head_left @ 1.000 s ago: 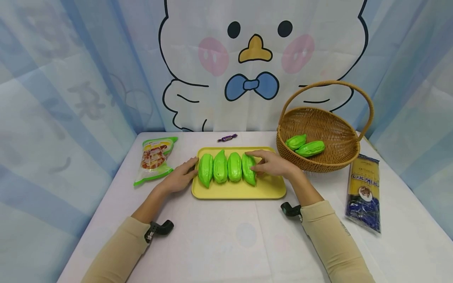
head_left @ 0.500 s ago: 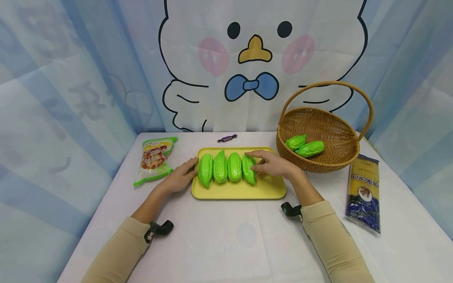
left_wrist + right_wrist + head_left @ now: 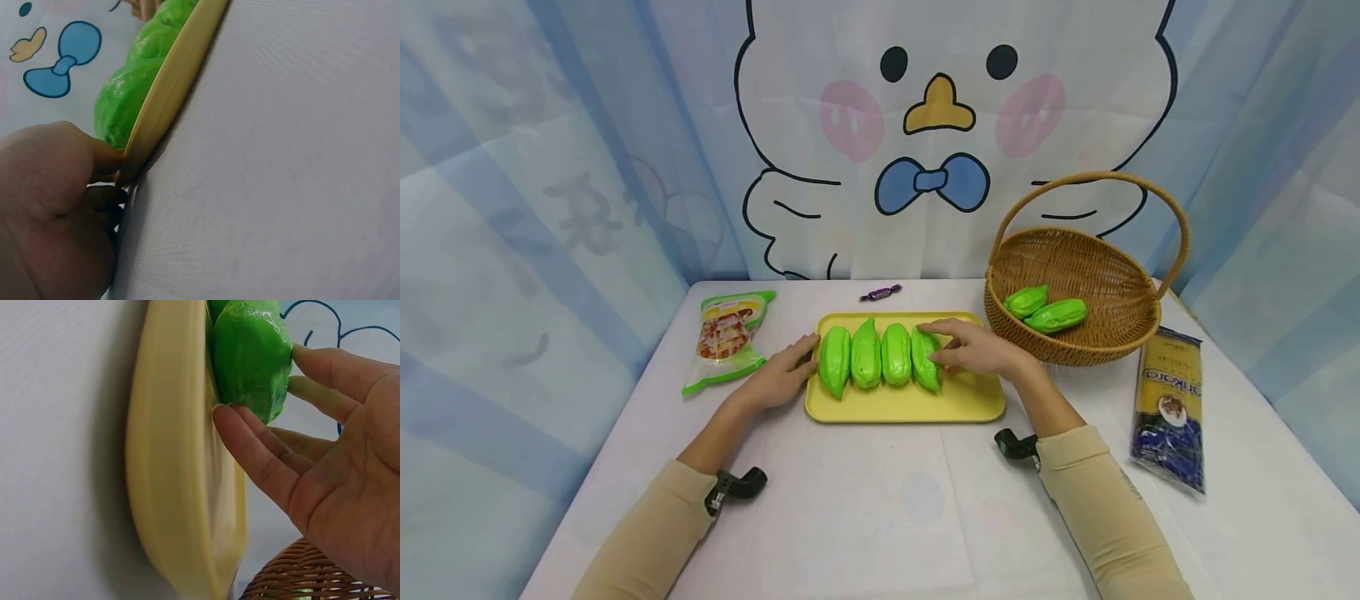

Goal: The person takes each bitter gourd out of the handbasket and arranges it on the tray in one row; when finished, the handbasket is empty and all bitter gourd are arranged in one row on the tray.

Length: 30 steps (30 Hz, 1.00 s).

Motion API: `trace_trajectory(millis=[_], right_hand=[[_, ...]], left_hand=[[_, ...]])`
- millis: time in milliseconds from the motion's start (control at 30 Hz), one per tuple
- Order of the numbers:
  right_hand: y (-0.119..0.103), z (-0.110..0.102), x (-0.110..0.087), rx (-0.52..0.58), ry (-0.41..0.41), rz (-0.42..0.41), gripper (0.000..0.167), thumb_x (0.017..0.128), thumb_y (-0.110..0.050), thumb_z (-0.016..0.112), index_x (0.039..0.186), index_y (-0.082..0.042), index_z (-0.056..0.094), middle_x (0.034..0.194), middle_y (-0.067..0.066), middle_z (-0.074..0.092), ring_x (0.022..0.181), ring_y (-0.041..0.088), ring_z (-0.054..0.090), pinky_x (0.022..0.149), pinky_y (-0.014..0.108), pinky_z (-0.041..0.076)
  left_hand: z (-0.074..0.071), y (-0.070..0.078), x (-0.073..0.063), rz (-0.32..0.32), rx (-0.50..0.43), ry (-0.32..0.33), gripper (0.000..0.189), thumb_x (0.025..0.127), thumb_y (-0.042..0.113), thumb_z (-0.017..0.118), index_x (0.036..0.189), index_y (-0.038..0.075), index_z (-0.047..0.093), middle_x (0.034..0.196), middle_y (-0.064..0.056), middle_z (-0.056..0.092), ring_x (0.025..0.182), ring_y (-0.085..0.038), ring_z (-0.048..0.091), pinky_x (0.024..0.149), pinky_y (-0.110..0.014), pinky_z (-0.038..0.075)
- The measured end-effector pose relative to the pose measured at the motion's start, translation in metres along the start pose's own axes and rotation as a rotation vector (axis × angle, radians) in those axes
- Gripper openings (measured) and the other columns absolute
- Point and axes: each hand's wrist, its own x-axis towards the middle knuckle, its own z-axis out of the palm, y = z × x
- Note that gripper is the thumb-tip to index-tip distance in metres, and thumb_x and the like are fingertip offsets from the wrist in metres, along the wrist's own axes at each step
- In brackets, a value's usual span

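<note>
Several bright green, ridged gourd-like fruits (image 3: 866, 354) lie side by side on a yellow tray (image 3: 880, 407). My left hand (image 3: 781, 372) touches the tray's left end. In the left wrist view its thumb and fingers meet the tray's yellow rim, beside a green gourd. My right hand (image 3: 977, 344) reaches over the tray's right side, its fingers extended. These fingertips touch the rightmost green gourd (image 3: 927, 360), partly covering it. From the right wrist, the green gourd (image 3: 250, 359) shows glossy, with fingers (image 3: 253, 450) spread around its near end.
A wicker basket (image 3: 1097, 275) with a tall handle stands at the back right, holding two more green gourds (image 3: 1057, 316). A blue and gold pasta packet (image 3: 1170, 408) lies right of it. Left of the tray is a green-edged food bag (image 3: 727, 337); behind it, a purple-wrapped candy (image 3: 881, 292).
</note>
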Motion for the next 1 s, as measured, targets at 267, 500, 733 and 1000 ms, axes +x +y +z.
trace_trajectory(millis=[267, 500, 733, 1000], right_hand=[[-0.004, -0.003, -0.003, -0.061, 0.034, -0.001, 0.063, 0.106, -0.030, 0.063, 0.163, -0.018, 0.039, 0.170, 0.018, 0.026, 0.106, 0.032, 0.068, 0.085, 0.040, 0.059], [-0.015, -0.007, -0.009, -0.239, 0.137, -0.048, 0.055, 0.108, -0.025, 0.057, 0.161, -0.017, 0.042, 0.170, 0.024, 0.023, 0.139, 0.044, 0.049, 0.114, 0.061, 0.045], [-0.030, -0.010, -0.018, -0.313, 0.227, -0.131, 0.052, 0.108, -0.025, 0.059, 0.159, -0.018, 0.047, 0.166, 0.020, 0.034, 0.120, 0.032, 0.061, 0.096, 0.050, 0.055], [-0.047, -0.018, -0.029, -0.266, 0.377, -0.252, 0.044, 0.106, -0.016, 0.061, 0.151, -0.015, 0.057, 0.155, 0.010, 0.052, 0.109, 0.026, 0.063, 0.083, 0.040, 0.056]], left_hand=[[-0.001, -0.002, 0.000, 0.006, -0.005, 0.003, 0.059, 0.114, 0.024, 0.040, 0.166, 0.005, 0.021, 0.173, -0.018, 0.018, 0.162, -0.037, 0.011, 0.132, -0.055, 0.009], [-0.001, -0.003, 0.000, 0.017, 0.010, 0.007, 0.059, 0.114, 0.023, 0.040, 0.166, 0.004, 0.021, 0.173, -0.020, 0.017, 0.161, -0.039, 0.012, 0.132, -0.057, 0.009], [0.000, -0.004, 0.000, 0.020, 0.015, 0.004, 0.059, 0.114, 0.024, 0.040, 0.166, 0.004, 0.022, 0.173, -0.020, 0.017, 0.161, -0.040, 0.012, 0.132, -0.058, 0.010], [0.000, -0.003, 0.001, 0.015, 0.014, 0.005, 0.059, 0.114, 0.025, 0.041, 0.166, 0.004, 0.021, 0.173, -0.020, 0.017, 0.161, -0.039, 0.012, 0.132, -0.057, 0.010]])
